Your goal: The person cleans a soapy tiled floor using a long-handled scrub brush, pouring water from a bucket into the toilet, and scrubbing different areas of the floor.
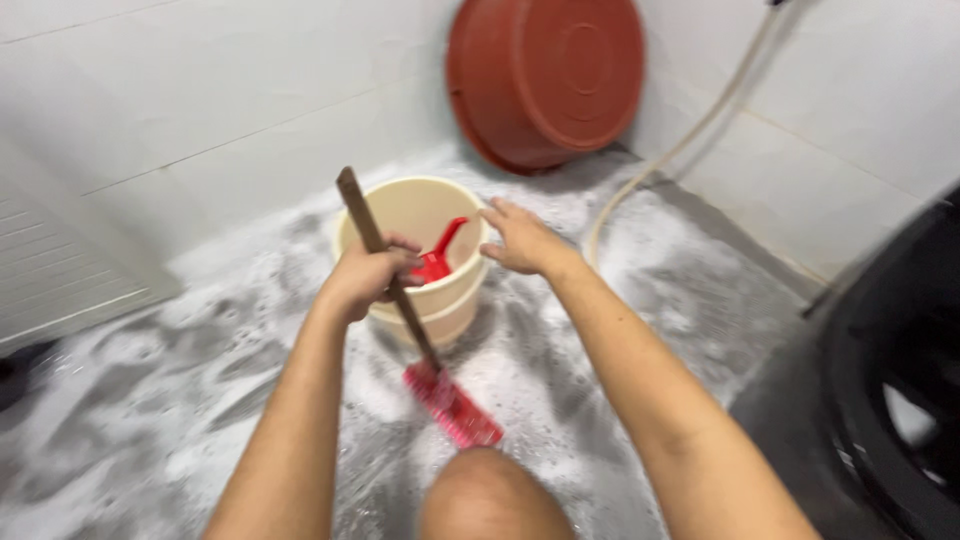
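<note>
1. Left hand (368,272): clenched round the brown handle of the brush (400,310), which slanted down to its red head on the foamy floor (130,420), just before the bucket.
2. Brush: probably light and stiff; the wet handle likely slippery, best gripped mid-shaft.
3. Bucket (425,262): cream plastic, a red scoop (436,258) inside.
4. Right hand (520,240): released, fingers spread at the bucket's rim.
5. Basin (545,75): red, leaning against the tiled wall.

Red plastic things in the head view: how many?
3: scoop inside the cream bucket, brush head on the soapy floor, basin leaning against the wall.
</note>
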